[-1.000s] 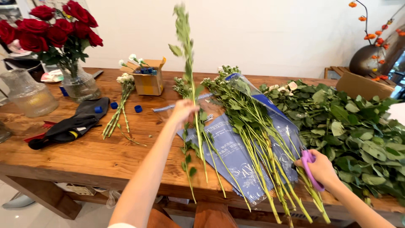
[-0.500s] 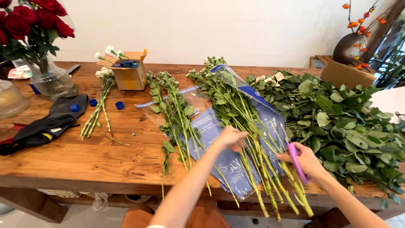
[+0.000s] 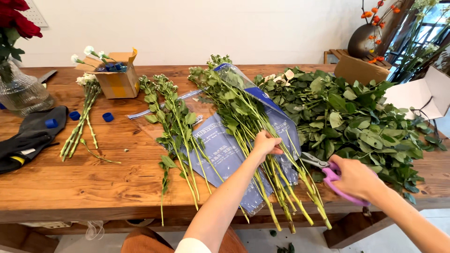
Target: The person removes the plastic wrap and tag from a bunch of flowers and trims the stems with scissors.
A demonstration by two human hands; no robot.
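Left hand (image 3: 265,143) moved onto stem bunch (image 3: 253,136), grip closed; right hand (image 3: 356,178) grips pink scissors (image 3: 328,171); leaf pile (image 3: 356,117) beside.

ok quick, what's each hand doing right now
Left hand: closed on green stems in the bunch on the blue wrapper.
Right hand: closed on the pink-handled shears.

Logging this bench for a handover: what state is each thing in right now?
left hand: closed on the bundle of stems
right hand: holding pink-handled shears, blades slightly apart
plastic sleeve: opened flat under stems
cardboard box: open
glass vase: upright
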